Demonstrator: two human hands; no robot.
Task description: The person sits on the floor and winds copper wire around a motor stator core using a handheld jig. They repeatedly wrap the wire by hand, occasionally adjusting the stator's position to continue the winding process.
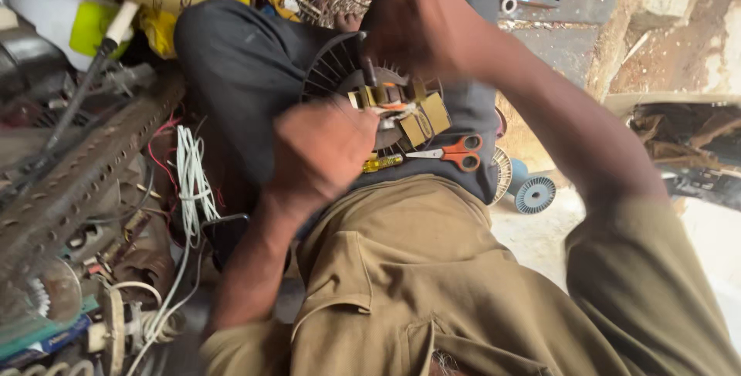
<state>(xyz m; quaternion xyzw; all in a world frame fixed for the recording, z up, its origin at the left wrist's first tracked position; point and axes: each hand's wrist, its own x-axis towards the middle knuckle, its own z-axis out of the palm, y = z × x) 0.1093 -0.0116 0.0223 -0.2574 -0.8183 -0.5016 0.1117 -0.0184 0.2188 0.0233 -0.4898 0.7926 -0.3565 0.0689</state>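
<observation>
So the main thing here is a round motor stator [363, 94], dark metal with thin radial slots around its rim like a comb, sitting on the person's lap against dark grey trousers. Stiff yellowish-tan insulating paper pieces [423, 117] stick out of its middle, flat and rectangular, I count roughly four or five but they overlap so hard to say exactly.

The left hand [320, 152] is curled into a closed fist pressed to the stator's lower left edge; it's blurred, so I can't tell what's inside the fist. The right hand [421, 25] is clamped over the stator's top right rim, fingers wrapped around it.

Just below the stator lies one pair of scissors [451, 152] with orange plastic handles and steel blades, and next to them, toward the left fist, one small yellow translucent screwdriver handle [382, 163].

Further right of the stator, on the ground, one blue ribbed spool [534, 194]. Well to the left of the stator there's a bundle of white wires [191, 179] and one long rusty perforated metal bar [85, 175]
</observation>
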